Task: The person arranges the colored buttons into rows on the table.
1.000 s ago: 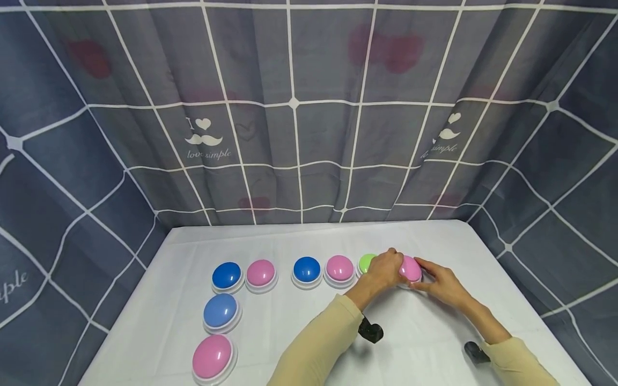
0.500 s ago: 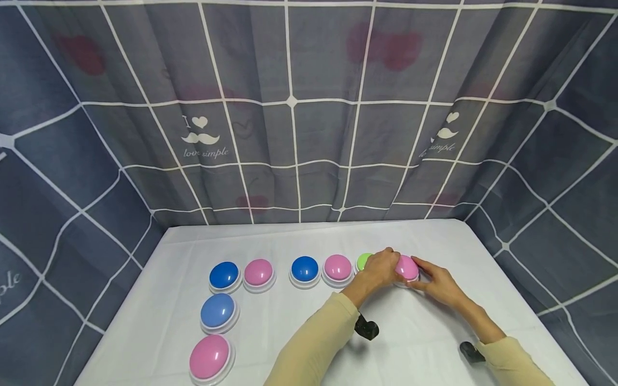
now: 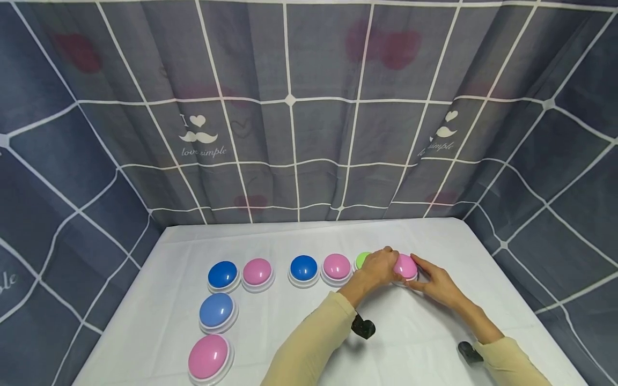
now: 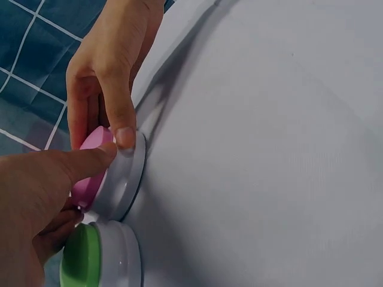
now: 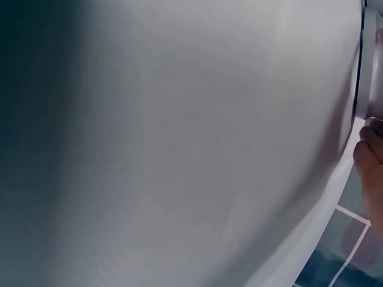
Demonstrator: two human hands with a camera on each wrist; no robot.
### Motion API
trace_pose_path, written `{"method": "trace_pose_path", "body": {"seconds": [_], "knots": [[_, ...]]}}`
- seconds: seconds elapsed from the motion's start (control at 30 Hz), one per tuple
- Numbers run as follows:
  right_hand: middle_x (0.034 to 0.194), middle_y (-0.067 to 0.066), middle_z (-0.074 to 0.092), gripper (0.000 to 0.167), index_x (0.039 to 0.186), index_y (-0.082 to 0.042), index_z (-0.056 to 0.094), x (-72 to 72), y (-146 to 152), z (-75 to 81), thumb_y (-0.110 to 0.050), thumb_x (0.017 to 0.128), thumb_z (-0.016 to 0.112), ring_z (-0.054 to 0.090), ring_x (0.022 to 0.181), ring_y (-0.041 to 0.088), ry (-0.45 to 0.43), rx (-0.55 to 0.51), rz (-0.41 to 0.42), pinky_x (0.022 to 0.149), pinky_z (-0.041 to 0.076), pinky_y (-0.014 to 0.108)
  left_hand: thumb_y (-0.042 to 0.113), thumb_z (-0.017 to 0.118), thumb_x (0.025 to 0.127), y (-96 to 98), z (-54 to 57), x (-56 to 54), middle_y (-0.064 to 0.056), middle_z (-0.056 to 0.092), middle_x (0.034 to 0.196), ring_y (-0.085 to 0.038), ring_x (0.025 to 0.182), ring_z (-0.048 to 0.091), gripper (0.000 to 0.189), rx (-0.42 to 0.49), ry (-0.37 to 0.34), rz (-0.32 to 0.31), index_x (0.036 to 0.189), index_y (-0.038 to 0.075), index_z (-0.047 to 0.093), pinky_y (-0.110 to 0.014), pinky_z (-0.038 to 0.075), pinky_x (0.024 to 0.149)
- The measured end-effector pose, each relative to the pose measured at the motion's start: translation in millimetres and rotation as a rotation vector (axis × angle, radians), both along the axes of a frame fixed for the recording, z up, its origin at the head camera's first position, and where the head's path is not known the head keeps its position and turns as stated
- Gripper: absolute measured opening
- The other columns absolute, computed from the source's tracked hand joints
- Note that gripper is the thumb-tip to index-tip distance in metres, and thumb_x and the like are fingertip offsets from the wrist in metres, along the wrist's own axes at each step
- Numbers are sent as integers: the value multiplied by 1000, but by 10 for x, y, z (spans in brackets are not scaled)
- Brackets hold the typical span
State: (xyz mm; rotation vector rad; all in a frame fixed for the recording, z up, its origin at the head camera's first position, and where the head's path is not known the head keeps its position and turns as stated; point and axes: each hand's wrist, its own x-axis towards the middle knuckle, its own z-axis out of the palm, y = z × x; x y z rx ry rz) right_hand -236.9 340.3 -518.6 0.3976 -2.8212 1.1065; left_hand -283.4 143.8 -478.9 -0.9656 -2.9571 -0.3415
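Both hands hold one pink dome button [image 3: 405, 266] with a white round base, at the right end of the back row. My left hand [image 3: 380, 267] reaches over from its left side and partly hides the green button [image 3: 362, 259] beside it. My right hand [image 3: 438, 281] grips the same pink button from the right. In the left wrist view, a thumb of each hand meets at the near side of the pink button [image 4: 90, 185], close above the green button [image 4: 81, 257]. The right wrist view catches only part of the right hand [image 5: 372, 173] and the white base [image 5: 372, 72].
Left along the row are a pink button [image 3: 337, 266] and a blue button [image 3: 303, 268]. Another group at the left has a dark blue [image 3: 222, 274], a pink [image 3: 257, 272], a lighter blue [image 3: 215, 310] and a large pink button [image 3: 208, 356]. Checked curtains [image 3: 318, 134] surround the white table [image 3: 309, 332].
The head view has shifted slightly, so everything appears a little further left. Both hands stay on the pink button, which has not visibly moved along the row.
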Motion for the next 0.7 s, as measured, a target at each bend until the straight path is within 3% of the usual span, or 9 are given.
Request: {"method": "trace_pose_path", "body": {"seconds": [0.27, 0.37, 0.53, 0.6, 0.7], "knots": [[142, 25, 50, 79, 143, 4, 47, -14, -89, 23, -18, 78, 86, 45, 129, 47, 189, -38, -24, 100, 39, 59, 52, 78, 81, -128, 78, -7, 3, 59, 131, -9, 113, 60, 68, 36, 4, 2, 135, 15, 59, -25, 50, 90], [143, 22, 51, 78, 143, 0, 48, -41, -167, 37, -21, 79, 85, 46, 130, 44, 209, -56, -41, 101, 40, 57, 49, 77, 84, -248, 137, 11, 1, 57, 135, -12, 118, 58, 69, 79, -1, 0, 139, 13, 56, -29, 50, 93], [144, 17, 51, 74, 146, -6, 48, -87, -416, 128, -24, 82, 83, 49, 129, 39, 219, -89, -16, 103, 43, 32, 51, 75, 84, -546, 223, 20, -3, 58, 135, -15, 120, 58, 71, 129, 25, -19, 139, 11, 56, -33, 51, 94], [144, 16, 51, 73, 147, -9, 48, -113, -538, 166, -25, 83, 81, 50, 128, 38, 230, -99, 0, 102, 43, 33, 52, 74, 84, -697, 257, 28, -5, 58, 135, -17, 121, 57, 71, 138, 31, -21, 139, 10, 55, -35, 51, 95], [145, 15, 51, 72, 147, -9, 48, -159, -742, 222, -23, 84, 81, 48, 130, 38, 255, -128, 32, 106, 39, 48, 49, 75, 85, -947, 323, 57, -7, 58, 136, -20, 122, 57, 71, 158, 33, -5, 140, 9, 54, -37, 50, 96]]}}
